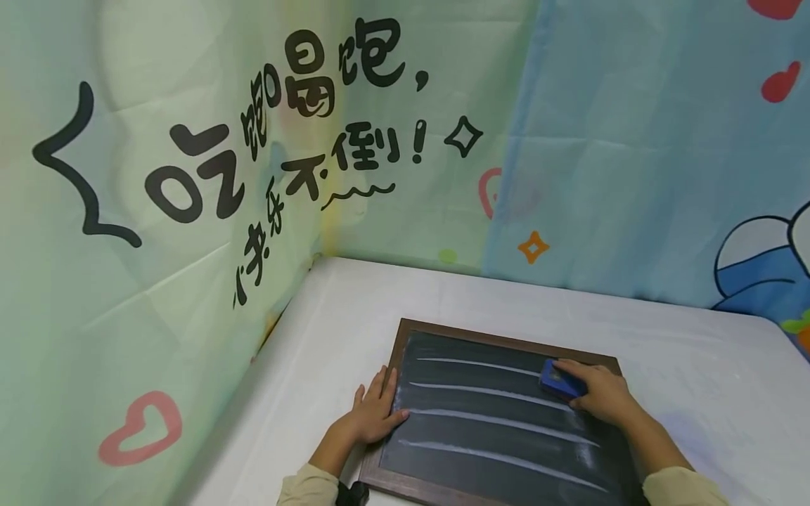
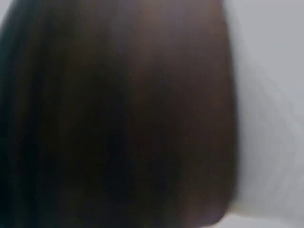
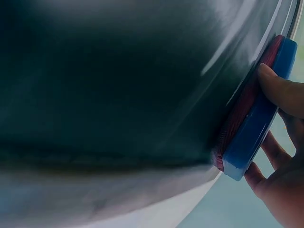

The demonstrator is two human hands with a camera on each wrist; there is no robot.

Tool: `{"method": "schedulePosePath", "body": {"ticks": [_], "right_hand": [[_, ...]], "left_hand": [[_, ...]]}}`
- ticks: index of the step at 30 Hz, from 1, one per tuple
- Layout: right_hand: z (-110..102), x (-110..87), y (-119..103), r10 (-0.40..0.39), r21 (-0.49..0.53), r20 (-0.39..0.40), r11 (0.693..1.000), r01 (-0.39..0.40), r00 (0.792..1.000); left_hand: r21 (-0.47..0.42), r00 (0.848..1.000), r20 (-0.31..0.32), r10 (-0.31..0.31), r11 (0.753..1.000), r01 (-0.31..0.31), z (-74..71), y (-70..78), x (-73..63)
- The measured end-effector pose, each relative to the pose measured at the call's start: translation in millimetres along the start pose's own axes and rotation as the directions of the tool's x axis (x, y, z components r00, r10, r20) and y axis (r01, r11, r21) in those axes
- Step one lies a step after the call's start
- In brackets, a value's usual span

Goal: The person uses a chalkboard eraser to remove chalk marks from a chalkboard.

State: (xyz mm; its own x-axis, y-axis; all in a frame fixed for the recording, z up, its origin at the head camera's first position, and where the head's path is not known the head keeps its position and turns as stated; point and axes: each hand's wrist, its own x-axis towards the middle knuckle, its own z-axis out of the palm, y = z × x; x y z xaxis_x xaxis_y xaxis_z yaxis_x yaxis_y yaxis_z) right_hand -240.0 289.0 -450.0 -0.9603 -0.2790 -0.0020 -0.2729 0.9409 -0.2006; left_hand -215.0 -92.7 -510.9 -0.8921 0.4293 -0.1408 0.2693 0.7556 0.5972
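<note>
A small chalkboard [image 1: 468, 436] in a brown wooden frame lies on the white table, with several white chalk lines drawn across it. My right hand [image 1: 601, 393] grips a blue chalkboard eraser [image 1: 560, 381] near the board's upper right, over the ends of the upper lines. In the right wrist view the eraser [image 3: 259, 121] shows a dark red felt side against the board, thumb on one side and fingers on the other. My left hand [image 1: 373, 413] rests on the left side of the frame, fingers extended. The left wrist view is filled by the blurred brown frame [image 2: 190, 104].
The white tabletop [image 1: 354, 295] extends around the board. Printed fabric walls [image 1: 405, 232] with black lettering and hearts stand along the left and back. A black device [image 1: 353, 493] sits at the left wrist.
</note>
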Motion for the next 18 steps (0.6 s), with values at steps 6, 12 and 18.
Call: {"method": "schedulePosePath", "body": {"ticks": [6, 12, 18], "right_hand": [[4.7, 14.9, -19.1, -0.045, 0.02, 0.019, 0.999, 0.044, 0.999], [11.7, 28.5, -39.8, -0.061, 0.052, 0.026, 0.997, 0.059, 0.998], [19.3, 46.5, -61.4, -0.127, 0.106, 0.016, 0.987, 0.125, 0.992]], "left_hand": [[0.016, 1.0, 0.008, 0.008, 1.0, -0.008, -1.5, 0.8, -0.5], [0.032, 1.0, 0.002, -0.01, 0.999, 0.01, 0.4, 1.2, 0.9], [0.038, 1.0, 0.003, -0.025, 0.999, 0.024, -1.8, 1.4, -0.1]]}}
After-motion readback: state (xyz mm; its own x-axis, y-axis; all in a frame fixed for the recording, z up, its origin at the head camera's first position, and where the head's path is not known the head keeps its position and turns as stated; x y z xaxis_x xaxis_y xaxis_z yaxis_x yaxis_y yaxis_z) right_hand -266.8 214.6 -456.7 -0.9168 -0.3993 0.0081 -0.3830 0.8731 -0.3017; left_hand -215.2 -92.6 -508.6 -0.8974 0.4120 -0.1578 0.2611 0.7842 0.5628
